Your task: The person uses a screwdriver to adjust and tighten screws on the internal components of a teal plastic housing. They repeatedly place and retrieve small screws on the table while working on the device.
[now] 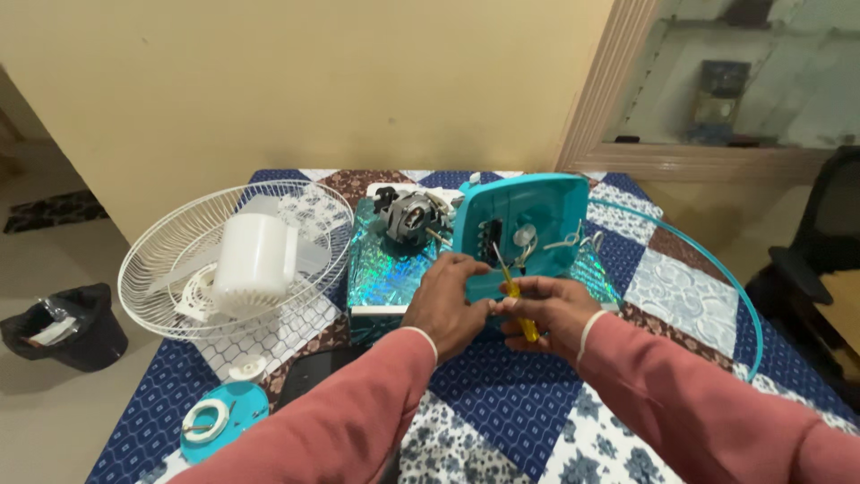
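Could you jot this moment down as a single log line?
left hand: steadies teal housing | right hand: holds yellow screwdriver, tip inside housing | motor behind

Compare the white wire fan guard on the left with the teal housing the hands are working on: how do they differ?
The white wire guard is an open round mesh lying tilted on the table, untouched, a white motor cover inside it. The teal housing is a solid squarish shell standing upright, steadied by the left hand, while the right hand holds a yellow-handled screwdriver against it. Both sit on the patchwork cloth.
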